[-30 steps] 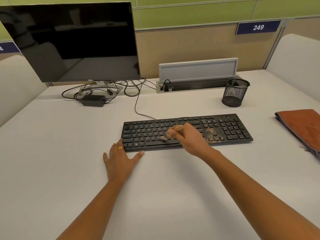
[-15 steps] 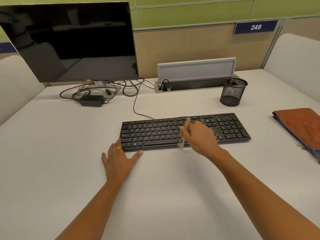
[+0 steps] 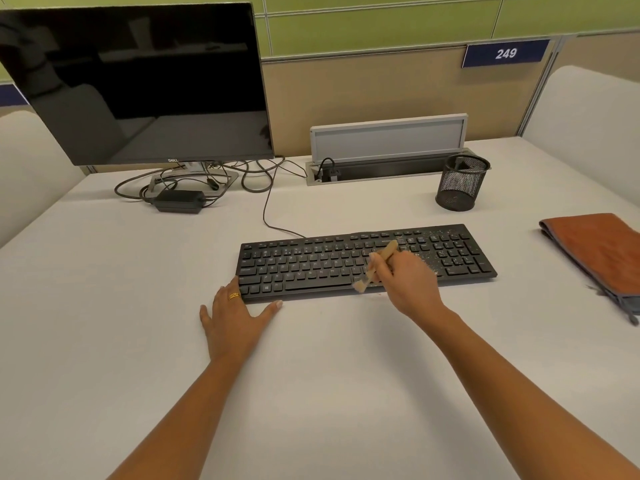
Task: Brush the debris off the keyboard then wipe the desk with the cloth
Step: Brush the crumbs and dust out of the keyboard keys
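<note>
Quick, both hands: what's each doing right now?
Left hand: open, flat on the desk, touching the keyboard.
Right hand: holding the brush over the keys.

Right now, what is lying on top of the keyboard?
Brown crumbs speckle the right part of the keyboard. The right hand holds a brush over the keys, bristles near the front edge. Whatever lies under that hand is hidden.

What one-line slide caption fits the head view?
Right hand holds a brush to the keyboard, left hand resting at its corner, cloth lying aside.
</note>
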Motion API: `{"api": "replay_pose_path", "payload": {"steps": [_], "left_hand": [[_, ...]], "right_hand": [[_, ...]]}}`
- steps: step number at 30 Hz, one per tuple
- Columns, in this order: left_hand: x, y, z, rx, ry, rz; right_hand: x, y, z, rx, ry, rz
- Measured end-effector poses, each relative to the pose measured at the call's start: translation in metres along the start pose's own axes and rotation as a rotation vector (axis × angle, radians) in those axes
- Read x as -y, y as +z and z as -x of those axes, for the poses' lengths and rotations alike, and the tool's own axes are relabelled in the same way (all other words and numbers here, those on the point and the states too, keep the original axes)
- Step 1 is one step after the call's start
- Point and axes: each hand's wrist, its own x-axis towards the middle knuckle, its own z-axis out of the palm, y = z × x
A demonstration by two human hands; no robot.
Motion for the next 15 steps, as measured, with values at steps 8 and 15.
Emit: {"api": "replay_pose_path", "payload": {"steps": [8,15], "left_hand": [[0.002,0.001,-0.001,0.004,-0.001,0.008],[0.002,0.002,-0.002,0.002,0.002,0.029]], "right_hand": [[0.002,-0.001,-0.002,-0.079,-0.042,-0.173],[0.004,-0.009,-0.004,-0.080,-0.002,0.103]]}}
